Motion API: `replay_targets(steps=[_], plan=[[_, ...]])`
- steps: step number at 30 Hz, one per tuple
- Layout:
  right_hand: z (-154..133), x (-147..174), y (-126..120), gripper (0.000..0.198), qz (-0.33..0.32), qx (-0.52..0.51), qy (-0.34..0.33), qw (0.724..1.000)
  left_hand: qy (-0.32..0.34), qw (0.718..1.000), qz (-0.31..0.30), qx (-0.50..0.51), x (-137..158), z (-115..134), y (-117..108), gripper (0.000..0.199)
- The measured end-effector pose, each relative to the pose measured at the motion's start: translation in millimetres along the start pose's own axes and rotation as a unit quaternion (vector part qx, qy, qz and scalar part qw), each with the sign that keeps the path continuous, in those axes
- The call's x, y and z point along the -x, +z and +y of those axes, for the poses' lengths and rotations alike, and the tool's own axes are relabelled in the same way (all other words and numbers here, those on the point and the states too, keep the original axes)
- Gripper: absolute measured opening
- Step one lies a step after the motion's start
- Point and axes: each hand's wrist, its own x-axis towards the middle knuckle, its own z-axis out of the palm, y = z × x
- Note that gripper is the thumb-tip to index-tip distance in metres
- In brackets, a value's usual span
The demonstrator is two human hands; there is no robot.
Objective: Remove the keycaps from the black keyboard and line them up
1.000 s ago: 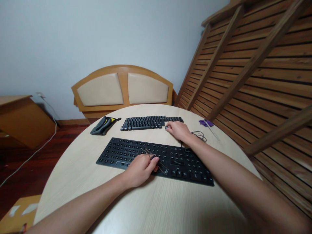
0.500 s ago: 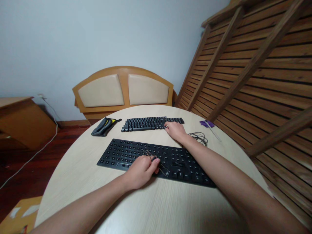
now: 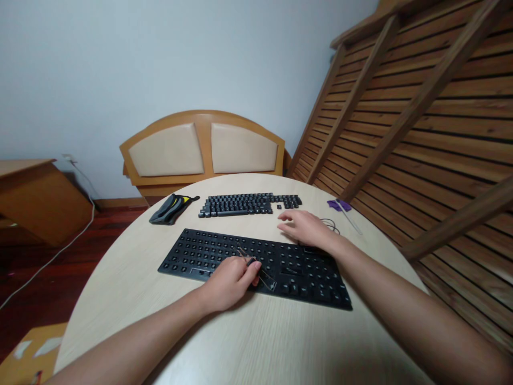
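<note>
A black keyboard [image 3: 188,251], most of its keycaps off, lies across the table in front of me. Over its lower middle, my left hand [image 3: 230,283] is closed around a wire keycap puller [image 3: 251,261]; thin wires stick out on both sides of the fist. My right hand [image 3: 302,227] hovers above the keyboard's far right edge, fingers apart and nothing visible in them. Beyond it, loose black keycaps [image 3: 240,203] stand in neat rows. One single keycap [image 3: 279,207] sits near my right fingertips, apart from the others.
A black, grey and yellow pouch [image 3: 172,208] lies at the back left of the round table [image 3: 132,299]. At the right are a purple cloth [image 3: 333,205] with a thin stick [image 3: 351,218] on it, and a coiled black cable [image 3: 332,224]. Wooden slats [image 3: 401,133] lean close on the right.
My right hand has drawn back from the keycap rows toward the keyboard, its fingers opening. A single keycap now shows where it was. My left hand has barely moved.
</note>
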Motion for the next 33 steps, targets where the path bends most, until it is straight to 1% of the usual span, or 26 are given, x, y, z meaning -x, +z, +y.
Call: replay_targets(steps=[1,3,4,6,9,11,13,18,24,29,33], plan=[[0.9,10.5,-3.1,0.035,-0.012,-0.013,-0.025,1.000,0.001,1.000,0.000,-0.003,-0.1,0.0,0.0,0.051],[2.8,31.9,-6.9,0.048,-0.047,-0.056,-0.089,0.993,0.003,1.000,0.001,-0.009,0.0,-0.3,0.0,0.051],[3.8,42.2,-7.5,0.054,-0.057,-0.070,-0.100,0.991,0.003,1.000,0.002,-0.012,0.1,-0.4,0.1,0.051],[5.8,60.3,-6.5,0.069,-0.077,-0.084,-0.094,0.989,0.003,1.000,0.003,-0.017,0.2,-0.4,0.4,0.051],[6.6,77.6,-2.1,0.096,-0.138,-0.098,-0.080,0.982,0.001,1.000,0.002,-0.021,-0.1,0.5,0.8,0.050],[4.3,81.8,0.6,0.106,-0.173,-0.107,-0.078,0.976,-0.002,1.000,0.000,-0.023,-0.1,1.3,0.3,0.049],[-0.5,81.9,1.9,0.111,-0.187,-0.112,-0.074,0.973,-0.006,1.000,-0.003,-0.026,0.2,1.9,-1.4,0.049],[-17.1,78.9,1.0,0.116,-0.188,-0.110,-0.061,0.974,-0.016,0.999,-0.007,-0.028,1.4,1.3,-8.8,0.051],[-33.0,79.8,6.4,0.112,-0.176,-0.107,-0.070,0.976,-0.007,0.999,0.023,-0.034,3.0,1.0,-8.9,0.050],[-37.9,80.6,11.3,0.107,-0.158,-0.117,-0.102,0.975,0.007,0.998,0.047,-0.046,2.7,2.8,-5.6,0.048],[-40.1,81.5,12.7,0.099,-0.141,-0.129,-0.145,0.971,-0.002,0.996,0.056,-0.070,3.5,5.9,-5.5,0.048]])
